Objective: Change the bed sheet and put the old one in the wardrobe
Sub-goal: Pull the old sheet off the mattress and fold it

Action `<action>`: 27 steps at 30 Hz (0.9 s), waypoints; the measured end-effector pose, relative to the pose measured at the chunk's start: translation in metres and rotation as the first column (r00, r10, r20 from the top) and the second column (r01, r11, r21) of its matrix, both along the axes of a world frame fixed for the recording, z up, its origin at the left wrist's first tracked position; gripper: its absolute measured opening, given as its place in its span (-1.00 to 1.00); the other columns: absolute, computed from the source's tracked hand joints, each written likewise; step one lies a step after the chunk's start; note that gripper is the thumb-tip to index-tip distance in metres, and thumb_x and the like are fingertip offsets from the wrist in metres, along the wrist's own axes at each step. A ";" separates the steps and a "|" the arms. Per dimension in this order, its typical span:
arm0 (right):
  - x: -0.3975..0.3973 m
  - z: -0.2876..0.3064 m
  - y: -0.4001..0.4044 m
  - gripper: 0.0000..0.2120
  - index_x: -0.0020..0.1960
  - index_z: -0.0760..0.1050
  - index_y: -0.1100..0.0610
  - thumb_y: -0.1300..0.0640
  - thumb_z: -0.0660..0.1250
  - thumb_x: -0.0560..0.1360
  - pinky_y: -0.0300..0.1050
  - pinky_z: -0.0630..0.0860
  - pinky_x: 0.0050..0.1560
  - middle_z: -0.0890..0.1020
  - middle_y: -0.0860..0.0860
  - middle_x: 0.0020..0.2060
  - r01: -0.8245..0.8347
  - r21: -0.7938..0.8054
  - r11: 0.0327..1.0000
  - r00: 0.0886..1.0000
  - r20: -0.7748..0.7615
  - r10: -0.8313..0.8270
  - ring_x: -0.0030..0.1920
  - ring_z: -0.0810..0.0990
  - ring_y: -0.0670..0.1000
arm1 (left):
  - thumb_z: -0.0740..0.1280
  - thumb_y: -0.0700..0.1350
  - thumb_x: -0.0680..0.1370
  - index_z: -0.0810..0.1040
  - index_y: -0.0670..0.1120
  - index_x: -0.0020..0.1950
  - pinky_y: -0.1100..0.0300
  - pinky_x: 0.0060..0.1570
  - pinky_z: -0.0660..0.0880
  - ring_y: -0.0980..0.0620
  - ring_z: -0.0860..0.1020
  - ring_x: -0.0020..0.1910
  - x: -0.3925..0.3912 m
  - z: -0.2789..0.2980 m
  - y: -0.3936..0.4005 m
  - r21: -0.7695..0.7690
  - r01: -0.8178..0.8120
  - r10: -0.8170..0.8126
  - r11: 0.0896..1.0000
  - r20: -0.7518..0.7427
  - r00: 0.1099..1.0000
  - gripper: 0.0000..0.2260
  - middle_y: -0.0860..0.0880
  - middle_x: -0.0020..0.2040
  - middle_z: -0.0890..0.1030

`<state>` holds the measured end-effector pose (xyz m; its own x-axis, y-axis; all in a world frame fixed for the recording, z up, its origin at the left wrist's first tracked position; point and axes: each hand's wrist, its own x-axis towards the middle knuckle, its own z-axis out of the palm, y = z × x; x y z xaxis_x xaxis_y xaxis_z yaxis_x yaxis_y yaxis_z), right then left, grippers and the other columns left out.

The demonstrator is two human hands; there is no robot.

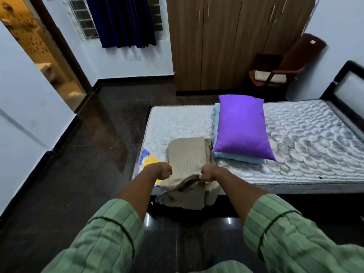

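Fingers of both the left hand [163, 171] and right hand [207, 173] are curled onto the near edge of the folded beige sheet [187, 154], which lies at the near left corner of the bare mattress [307, 134], just left of the stacked pillows [242, 127]. Likely the fresh sheet is being opened out (the wardrobe [226, 42] stands shut at the far wall). Next it needs shaking open and spreading rightward, with the pillows cleared first.

Fingers of both the left hand [162, 171] and right hand [209, 174] are tucked out of sight, curled away from the camera, so how they sit on the beige sheet [187, 160] is hard to read. The blue pillow [239, 159] is mostly buried under the purple pillow [243, 126]. The bed [307, 134] runs off the right edge, the wardrobe [226, 42] off the top. The mattress label [146, 157] is too small to read.
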<state>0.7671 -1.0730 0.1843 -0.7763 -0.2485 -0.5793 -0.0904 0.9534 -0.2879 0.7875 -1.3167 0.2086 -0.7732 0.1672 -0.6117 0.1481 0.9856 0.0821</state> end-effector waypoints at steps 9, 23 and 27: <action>-0.022 -0.028 -0.015 -0.55 0.46 0.43 0.20 0.16 0.24 0.58 0.00 0.44 0.39 0.48 0.18 0.45 -0.048 -0.038 0.998 0.995 -0.088 0.045 0.43 0.46 0.19 | 0.19 -0.16 0.65 0.52 -0.05 0.46 0.01 0.42 0.39 -0.16 0.43 0.46 -0.024 -0.032 0.013 0.090 -0.074 0.076 0.993 -0.016 0.997 -0.62 -0.14 0.50 0.44; -0.238 -0.081 -0.023 -0.58 0.42 0.46 0.20 0.07 0.32 0.60 0.03 0.47 0.33 0.53 0.19 0.39 -0.067 -0.132 0.989 0.996 -0.066 0.059 0.38 0.50 0.20 | 0.23 -0.01 0.68 0.41 -0.04 0.53 -0.08 0.44 0.37 -0.14 0.41 0.47 -0.237 -0.087 0.074 0.148 -0.107 0.108 0.983 0.001 0.994 -0.59 -0.11 0.52 0.41; -0.312 -0.132 -0.023 -0.60 0.33 0.50 0.23 0.02 0.36 0.59 0.04 0.48 0.22 0.57 0.21 0.30 -0.052 -0.155 0.987 0.998 -0.034 0.048 0.31 0.54 0.23 | 0.30 -0.09 0.60 0.52 -0.08 0.41 -0.10 0.26 0.51 -0.16 0.54 0.31 -0.305 -0.140 0.086 0.223 -0.176 0.183 0.959 -0.013 0.983 -0.63 -0.12 0.35 0.55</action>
